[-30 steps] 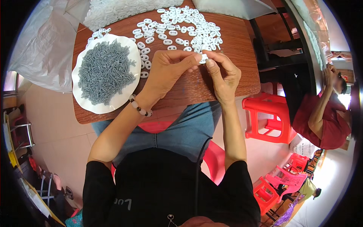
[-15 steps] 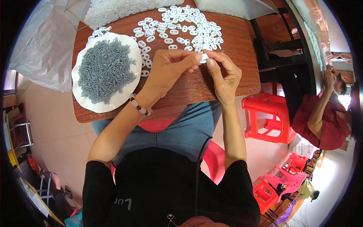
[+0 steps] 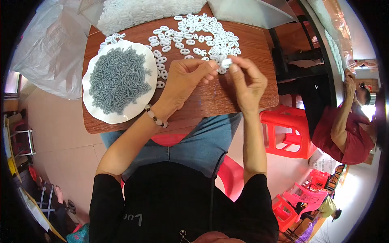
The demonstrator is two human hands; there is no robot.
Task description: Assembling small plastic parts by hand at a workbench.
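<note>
My right hand (image 3: 249, 83) pinches a small white plastic piece (image 3: 226, 62) between thumb and forefinger, above the near edge of a heap of white ovals. Close on its left, the thumb and forefinger of my left hand (image 3: 182, 83) are pressed together; what they hold, if anything, is too small to make out. Many loose white oval pieces with two holes (image 3: 219, 40) lie spread over the brown table (image 3: 210, 95) beyond my hands. To the left stands a white wavy-rimmed plate (image 3: 142, 104), heaped with small grey ribbed pieces (image 3: 117, 79).
A clear bag of white pieces (image 3: 146, 16) stands at the table's far edge, beside a pale container (image 3: 251, 14). A translucent plastic sheet (image 3: 52, 56) hangs at the left. Right of the table are a red stool (image 3: 285, 133) and a person in a dark red shirt (image 3: 344, 133).
Both hands have drawn slightly apart, the white piece going with my right hand. The table and everything on it sit a little lower in the picture.
</note>
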